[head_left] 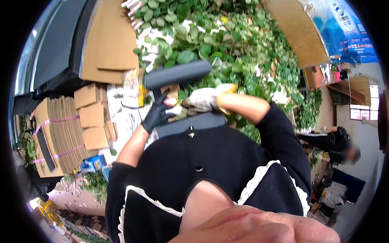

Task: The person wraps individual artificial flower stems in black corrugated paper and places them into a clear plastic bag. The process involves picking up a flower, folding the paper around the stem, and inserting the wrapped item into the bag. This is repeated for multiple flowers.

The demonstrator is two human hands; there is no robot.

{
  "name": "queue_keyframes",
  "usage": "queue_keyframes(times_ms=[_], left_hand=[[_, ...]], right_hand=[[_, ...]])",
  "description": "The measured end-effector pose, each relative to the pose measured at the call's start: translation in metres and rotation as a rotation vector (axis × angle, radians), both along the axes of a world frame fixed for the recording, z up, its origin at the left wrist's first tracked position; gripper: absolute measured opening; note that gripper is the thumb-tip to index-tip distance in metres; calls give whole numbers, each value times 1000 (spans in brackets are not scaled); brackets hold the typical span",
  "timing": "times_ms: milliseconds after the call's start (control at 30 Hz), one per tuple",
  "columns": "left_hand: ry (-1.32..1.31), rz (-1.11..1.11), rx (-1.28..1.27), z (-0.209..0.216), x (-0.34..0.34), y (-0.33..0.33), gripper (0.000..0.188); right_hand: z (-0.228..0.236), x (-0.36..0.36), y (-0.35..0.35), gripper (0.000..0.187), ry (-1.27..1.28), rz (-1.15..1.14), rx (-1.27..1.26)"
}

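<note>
My left hand (156, 113), in a black glove, has its fingers curled between two dark grey padded bars. Right beside its fingertips is a small pale pinkish thing (172, 102), too small to name. My right hand (201, 99), in a dirty white work glove with yellow at the cuff, reaches in from the right with fingers closed toward the left hand. What lies inside its grip is hidden. The upper padded bar (178, 75) lies just beyond both hands, and the lower padded bar (190, 123) is against my body. Green leafy stems (227, 77) crowd up to the right glove.
A large heap of leafy stems (243, 32) covers the far side. Flat cardboard sheets (115, 36) lie at the far left, and strapped cardboard stacks (65, 125) stand nearer. A yellow-and-white thing (135, 94) rests left of the bars. Another person (330, 139) is at the right.
</note>
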State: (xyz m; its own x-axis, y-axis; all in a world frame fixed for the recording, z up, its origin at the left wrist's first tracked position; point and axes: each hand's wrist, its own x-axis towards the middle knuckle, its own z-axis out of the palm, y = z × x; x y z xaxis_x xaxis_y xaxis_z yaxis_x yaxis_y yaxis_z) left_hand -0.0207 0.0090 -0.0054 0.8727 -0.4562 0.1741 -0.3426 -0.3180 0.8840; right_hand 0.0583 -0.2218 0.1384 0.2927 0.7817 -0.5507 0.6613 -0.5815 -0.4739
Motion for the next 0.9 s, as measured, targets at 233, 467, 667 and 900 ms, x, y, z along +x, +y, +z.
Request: queue_keyframes(times_ms=[233, 467, 667, 900], left_hand=[[-121, 34, 137, 4, -17, 19, 25], [186, 325, 260, 20, -94, 90, 29], [75, 214, 502, 91, -55, 100, 51], [-157, -73, 151, 17, 9, 11, 53]], right_hand=[[-44, 9, 15, 13, 124, 188, 89], [-46, 7, 21, 17, 354, 60, 5], [-30, 1, 58, 19, 400, -488, -599], [-90, 13, 17, 17, 73, 375, -302]])
